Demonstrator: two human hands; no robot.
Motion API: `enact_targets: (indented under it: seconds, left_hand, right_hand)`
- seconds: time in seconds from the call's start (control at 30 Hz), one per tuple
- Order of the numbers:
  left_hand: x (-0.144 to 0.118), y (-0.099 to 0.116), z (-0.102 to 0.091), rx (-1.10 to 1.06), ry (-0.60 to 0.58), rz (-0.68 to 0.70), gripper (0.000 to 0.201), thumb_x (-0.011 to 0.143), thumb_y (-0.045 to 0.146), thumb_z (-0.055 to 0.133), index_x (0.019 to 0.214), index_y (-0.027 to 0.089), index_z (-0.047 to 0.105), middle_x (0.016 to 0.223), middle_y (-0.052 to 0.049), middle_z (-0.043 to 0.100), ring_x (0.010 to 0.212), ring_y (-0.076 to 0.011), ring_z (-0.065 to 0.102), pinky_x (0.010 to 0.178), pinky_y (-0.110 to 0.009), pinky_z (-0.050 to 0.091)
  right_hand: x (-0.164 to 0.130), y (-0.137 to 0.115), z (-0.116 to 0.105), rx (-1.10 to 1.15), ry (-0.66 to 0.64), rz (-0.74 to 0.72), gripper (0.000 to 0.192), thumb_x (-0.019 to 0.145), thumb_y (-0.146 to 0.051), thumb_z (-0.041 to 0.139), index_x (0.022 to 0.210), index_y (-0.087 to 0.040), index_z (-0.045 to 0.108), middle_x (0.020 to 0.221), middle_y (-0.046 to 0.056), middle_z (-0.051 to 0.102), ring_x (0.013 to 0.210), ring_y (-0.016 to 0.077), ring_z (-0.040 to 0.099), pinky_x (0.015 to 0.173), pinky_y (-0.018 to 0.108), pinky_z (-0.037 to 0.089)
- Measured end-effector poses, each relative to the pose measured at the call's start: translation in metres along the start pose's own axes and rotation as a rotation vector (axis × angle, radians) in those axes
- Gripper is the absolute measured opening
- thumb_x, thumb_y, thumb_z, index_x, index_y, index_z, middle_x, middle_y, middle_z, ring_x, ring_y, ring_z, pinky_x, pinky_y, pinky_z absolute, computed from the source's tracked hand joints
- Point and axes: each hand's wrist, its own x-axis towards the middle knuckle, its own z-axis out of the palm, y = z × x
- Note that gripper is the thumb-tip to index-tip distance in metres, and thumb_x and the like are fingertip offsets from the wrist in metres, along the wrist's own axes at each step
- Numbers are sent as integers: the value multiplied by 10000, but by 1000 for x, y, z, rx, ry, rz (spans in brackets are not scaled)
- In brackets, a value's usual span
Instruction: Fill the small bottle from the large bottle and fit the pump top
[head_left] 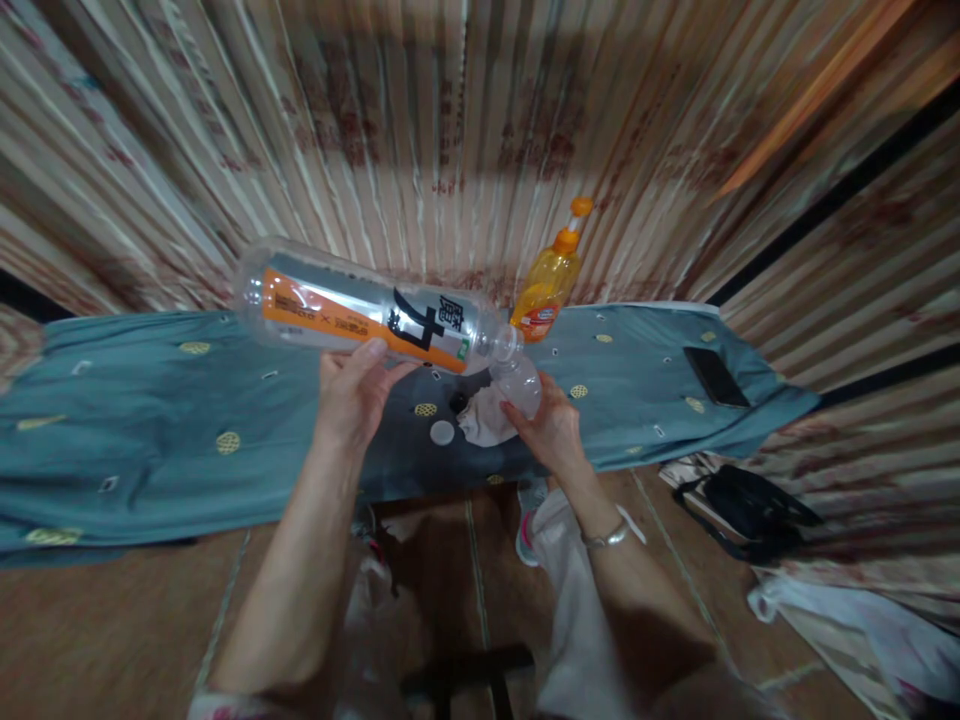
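Note:
My left hand [356, 390] is closed round a large clear plastic bottle [360, 312] with an orange and silver label. The bottle lies tilted almost flat, its neck pointing right. In my right hand [553, 425] is a small clear plastic container [519, 385], its mouth up against the bottle's neck. Whether liquid passes between them I cannot tell. Below, a whitish crumpled cloth [486, 418] rests on the table, partly hidden by my right fingers. Beside it lies a round white cap [442, 433]. Behind the container stands a yellow pump bottle [547, 290] with an orange top.
A teal patterned cloth [172, 400] covers the narrow table. A dark phone [716, 377] lies at its right end. Pleated curtains [420, 130] hang close behind. On the floor at right are a black bag [750, 508] and a white plastic bag [862, 625].

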Motion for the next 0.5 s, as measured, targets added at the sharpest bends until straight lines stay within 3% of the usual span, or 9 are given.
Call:
enact_targets:
  seconds: [0.5]
  left_hand:
    - [1, -1, -2, -8, 16, -1, 364, 573, 369, 966, 792, 187, 740, 817, -43, 768, 761, -229, 734, 710, -398, 670]
  right_hand:
    - [-1, 1, 2, 13, 15, -6, 617, 879, -541, 643, 1302, -96, 574, 1126, 217, 751, 1018, 331, 733, 875, 460, 594]
